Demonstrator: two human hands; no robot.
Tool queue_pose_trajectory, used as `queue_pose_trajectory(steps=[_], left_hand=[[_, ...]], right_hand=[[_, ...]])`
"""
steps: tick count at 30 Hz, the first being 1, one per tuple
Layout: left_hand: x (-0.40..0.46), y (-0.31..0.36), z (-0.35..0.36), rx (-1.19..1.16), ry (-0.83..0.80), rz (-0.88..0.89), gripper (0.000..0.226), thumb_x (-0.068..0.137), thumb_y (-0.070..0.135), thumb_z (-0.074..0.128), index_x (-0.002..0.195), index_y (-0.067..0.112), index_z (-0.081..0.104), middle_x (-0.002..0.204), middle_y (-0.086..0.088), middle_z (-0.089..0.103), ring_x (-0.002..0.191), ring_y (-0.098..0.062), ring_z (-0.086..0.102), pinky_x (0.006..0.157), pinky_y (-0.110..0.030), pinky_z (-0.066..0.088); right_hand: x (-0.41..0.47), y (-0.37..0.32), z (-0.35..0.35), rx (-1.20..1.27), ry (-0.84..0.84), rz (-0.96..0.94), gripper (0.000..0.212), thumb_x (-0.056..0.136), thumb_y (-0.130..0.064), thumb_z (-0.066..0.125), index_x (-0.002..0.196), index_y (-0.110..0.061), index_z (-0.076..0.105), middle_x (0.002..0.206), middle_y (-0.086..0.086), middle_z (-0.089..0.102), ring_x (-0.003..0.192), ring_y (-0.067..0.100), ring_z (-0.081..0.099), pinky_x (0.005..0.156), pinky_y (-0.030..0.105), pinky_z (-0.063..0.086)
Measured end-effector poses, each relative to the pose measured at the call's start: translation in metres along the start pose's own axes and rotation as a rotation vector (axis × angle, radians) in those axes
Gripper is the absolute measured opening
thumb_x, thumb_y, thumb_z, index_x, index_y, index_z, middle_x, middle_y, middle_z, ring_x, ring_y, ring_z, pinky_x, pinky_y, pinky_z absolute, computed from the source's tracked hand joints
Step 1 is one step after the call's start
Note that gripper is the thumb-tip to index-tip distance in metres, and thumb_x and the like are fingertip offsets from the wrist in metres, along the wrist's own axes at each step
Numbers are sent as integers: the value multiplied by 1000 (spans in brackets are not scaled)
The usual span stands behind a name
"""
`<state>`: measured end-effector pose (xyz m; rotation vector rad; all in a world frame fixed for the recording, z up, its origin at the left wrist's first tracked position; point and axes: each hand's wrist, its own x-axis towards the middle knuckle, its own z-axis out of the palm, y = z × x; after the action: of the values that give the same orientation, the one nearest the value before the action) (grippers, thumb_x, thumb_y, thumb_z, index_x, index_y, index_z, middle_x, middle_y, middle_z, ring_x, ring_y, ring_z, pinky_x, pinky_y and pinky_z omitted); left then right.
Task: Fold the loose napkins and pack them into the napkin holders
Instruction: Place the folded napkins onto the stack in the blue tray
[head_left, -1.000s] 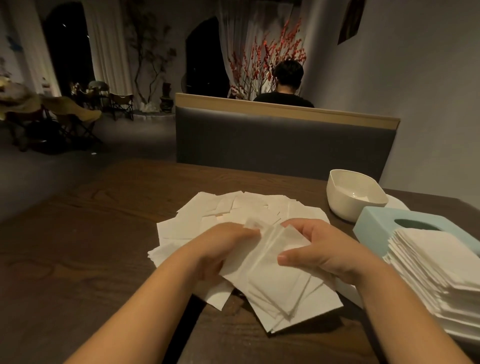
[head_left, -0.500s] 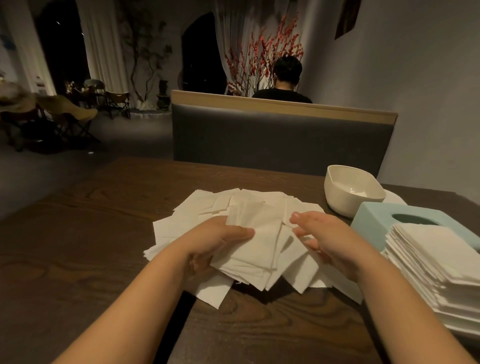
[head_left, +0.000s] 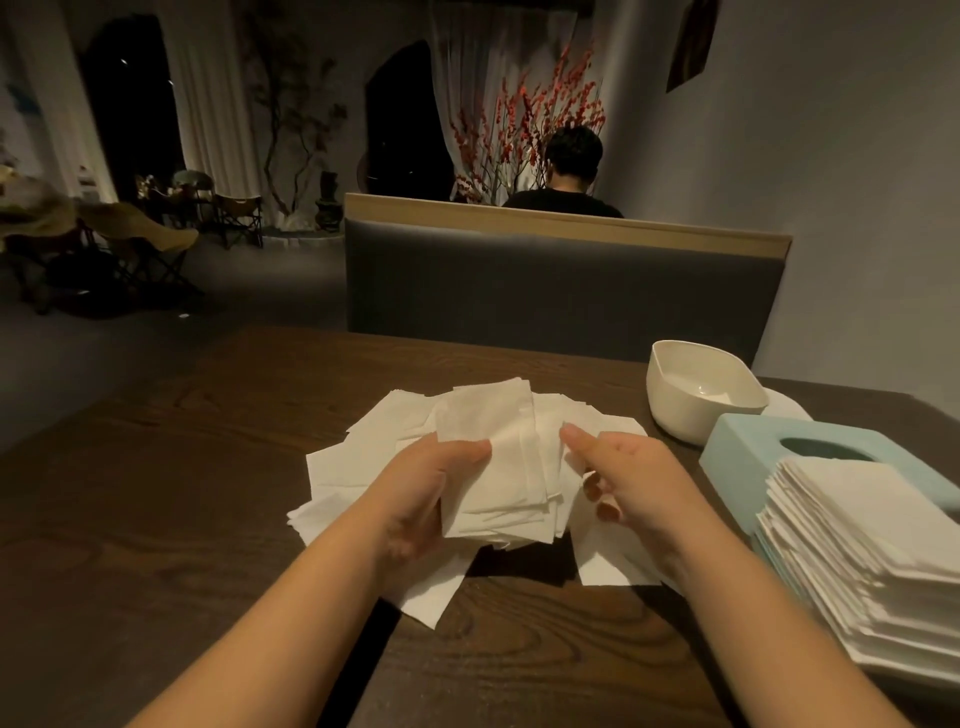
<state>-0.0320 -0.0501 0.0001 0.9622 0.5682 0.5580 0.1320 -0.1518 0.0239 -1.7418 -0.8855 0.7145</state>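
Head view: napkin bundle (head_left: 493, 467) gripped in left hand (head_left: 431, 493), right hand (head_left: 639, 478) relaxed just beside.

Two hands show: the left hand (head_left: 431, 499) at 6 o'clock and the right hand (head_left: 639, 483) just toward 3. One white bowl (head_left: 701, 395) and one pale blue holder (head_left: 810, 457) sit at 3 o'clock. One tall napkin stack (head_left: 872, 545) stands toward 4. The loose napkins (head_left: 363, 457) overlap too much to count. One seated person (head_left: 569, 176) appears at 12.
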Motion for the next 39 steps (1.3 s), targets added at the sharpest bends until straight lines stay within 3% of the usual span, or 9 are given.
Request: queue_pose_trajectory(steps=[3, 8, 14, 18, 21, 24, 31, 36, 39], left_hand=[[-2, -6, 8, -72, -35, -38, 30, 98, 13, 48, 123, 12, 64, 112, -22, 73, 98, -38, 71, 91, -51, 53], [4, -8, 6, -106, 23, -17, 32, 97, 13, 49, 127, 8, 61, 107, -21, 73, 89, -38, 72, 67, -43, 58], [8, -11, 7, -103, 95, -28, 27, 96, 11, 49, 120, 5, 60, 97, -20, 75, 98, -45, 67, 77, -50, 54], [9, -18, 11, -109, 20, -27, 37, 91, 10, 52, 126, 11, 65, 123, -24, 67, 116, -47, 63, 105, -61, 44], [10, -16, 12, -121, -21, 1, 43, 89, 32, 64, 129, 16, 64, 118, -19, 72, 110, -40, 69, 104, -58, 47], [10, -12, 14, -113, -10, -16, 45, 94, 58, 52, 120, 22, 61, 107, -16, 76, 99, -35, 73, 96, -53, 54], [11, -21, 15, 40, -28, 93, 34, 105, 30, 47, 133, 15, 59, 115, -10, 74, 106, -27, 72, 90, -43, 57], [11, -26, 15, 117, -65, 135, 29, 101, 19, 53, 128, 16, 66, 122, -9, 72, 116, -27, 67, 108, -51, 45], [6, -14, 11, 6, -95, 80, 36, 91, 15, 60, 126, 11, 64, 108, -15, 75, 96, -31, 74, 81, -44, 60]], right_hand=[[1, 4, 3, 101, -2, -36, 13, 90, -29, 70, 100, -21, 72, 85, -12, 75, 84, 9, 67, 63, 22, 49], [5, 7, -9, 270, 152, -67, 21, 96, -26, 61, 116, -25, 66, 105, -5, 73, 102, 18, 67, 91, 44, 56], [-4, -6, -17, 594, 3, -133, 19, 96, -21, 57, 113, -26, 64, 99, -2, 76, 93, 16, 74, 75, 38, 61], [-4, -5, 3, 354, -121, -101, 18, 92, -20, 64, 109, -22, 68, 96, -2, 77, 90, 17, 74, 75, 37, 60], [1, -2, 17, 101, -7, -146, 10, 90, -26, 69, 98, -33, 69, 94, -11, 76, 88, 11, 73, 78, 37, 61], [4, 0, 22, -18, 118, -180, 16, 86, -35, 72, 90, -19, 71, 93, 7, 73, 89, 26, 70, 78, 49, 60], [5, 1, 22, 20, 156, -191, 46, 97, -36, 57, 82, 7, 63, 87, 26, 62, 78, 25, 56, 69, 33, 43], [5, 1, 28, 2, 99, -203, 35, 97, -37, 58, 65, -26, 67, 87, -10, 63, 89, 15, 58, 76, 29, 44], [5, -6, 16, 104, 200, -173, 26, 102, -38, 47, 89, -31, 69, 100, -12, 63, 98, 10, 57, 84, 33, 49]])
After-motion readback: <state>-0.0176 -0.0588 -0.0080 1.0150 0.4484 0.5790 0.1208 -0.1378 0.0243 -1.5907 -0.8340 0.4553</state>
